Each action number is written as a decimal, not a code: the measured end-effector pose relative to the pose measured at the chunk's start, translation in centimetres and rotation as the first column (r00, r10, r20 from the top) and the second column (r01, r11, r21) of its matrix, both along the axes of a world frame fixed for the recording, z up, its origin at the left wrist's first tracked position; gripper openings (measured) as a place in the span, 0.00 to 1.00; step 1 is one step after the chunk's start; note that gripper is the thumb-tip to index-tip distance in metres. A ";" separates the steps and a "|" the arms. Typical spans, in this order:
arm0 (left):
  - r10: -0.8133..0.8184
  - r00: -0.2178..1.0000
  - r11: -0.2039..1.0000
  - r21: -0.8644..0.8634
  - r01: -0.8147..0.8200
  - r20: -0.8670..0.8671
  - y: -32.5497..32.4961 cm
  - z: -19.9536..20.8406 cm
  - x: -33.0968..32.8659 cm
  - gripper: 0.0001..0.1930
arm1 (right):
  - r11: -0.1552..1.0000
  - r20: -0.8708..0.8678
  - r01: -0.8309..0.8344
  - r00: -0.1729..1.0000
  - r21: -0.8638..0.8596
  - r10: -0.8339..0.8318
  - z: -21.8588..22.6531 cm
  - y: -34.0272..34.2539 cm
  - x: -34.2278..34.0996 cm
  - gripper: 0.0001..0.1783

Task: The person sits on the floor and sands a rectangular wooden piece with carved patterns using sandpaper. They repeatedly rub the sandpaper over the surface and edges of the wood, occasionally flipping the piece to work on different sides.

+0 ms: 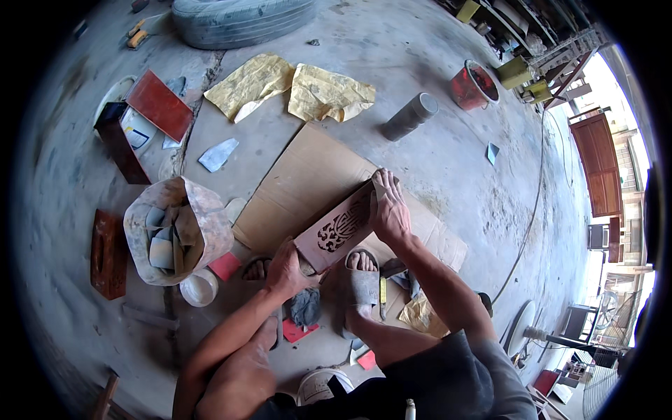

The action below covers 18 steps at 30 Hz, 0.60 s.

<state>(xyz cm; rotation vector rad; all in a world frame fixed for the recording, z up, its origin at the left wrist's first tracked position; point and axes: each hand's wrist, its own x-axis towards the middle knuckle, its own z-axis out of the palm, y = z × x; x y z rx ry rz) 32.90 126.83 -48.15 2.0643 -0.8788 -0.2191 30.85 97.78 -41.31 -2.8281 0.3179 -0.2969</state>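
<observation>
A long wooden box (333, 241), dull pinkish brown with a dark cut-out pattern in its upward side, is tilted above a flat sheet of cardboard (280, 192). My left hand (285, 269) is closed round its near left end, the thumb side against the edge. At the far right end my right hand (390, 210) grips the box, its fingers stretched over the end. Whether a thin sheet lies under those fingers I cannot make out. Below the box are my sandalled feet, with a dark crumpled cloth (306, 306) between them.
Left of the cardboard stands a pale bucket (213, 238) of sanding-sheet scraps, beside a reddish wooden box (108, 255) and a small white tub (199, 288). Beyond lie yellowish crumpled sheets (329, 92), a grey cylinder (411, 117), a red bucket (474, 87) and a tyre (241, 24).
</observation>
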 end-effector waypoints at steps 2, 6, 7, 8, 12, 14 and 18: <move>-0.014 1.000 1.000 0.018 0.014 0.006 0.0 0.4 0.0 0.46 | 0.983 0.053 -0.143 0.987 -0.112 0.150 -1.9 0.4 -1.7 0.29; -0.001 1.000 1.000 0.027 0.001 -0.003 0.3 0.4 0.2 0.46 | 0.994 0.028 -0.105 0.994 0.039 0.104 -0.5 1.6 -0.9 0.28; -0.012 0.999 1.000 0.018 0.012 -0.035 -0.1 0.7 0.3 0.47 | 0.997 0.056 -0.074 0.996 0.009 0.073 -0.8 0.3 -0.4 0.28; -0.019 0.997 1.000 0.019 0.021 -0.070 0.0 0.9 0.1 0.47 | 1.000 0.023 -0.003 1.000 0.013 0.003 -0.3 0.3 0.1 0.28; -0.011 0.999 0.999 0.048 0.009 0.035 0.3 0.1 0.3 0.45 | 0.928 0.027 -0.365 0.930 -0.071 0.368 -3.6 3.3 -2.9 0.30; -0.004 1.000 0.999 0.049 0.002 0.024 1.0 -0.5 0.2 0.45 | 0.956 -0.047 -0.285 0.956 0.074 0.289 0.6 4.3 -2.2 0.31; -0.046 0.998 0.998 -0.047 0.043 -0.051 -0.5 -0.1 0.3 0.46 | 0.998 -0.049 -0.026 0.999 -0.055 0.023 -0.9 -1.4 -1.2 0.32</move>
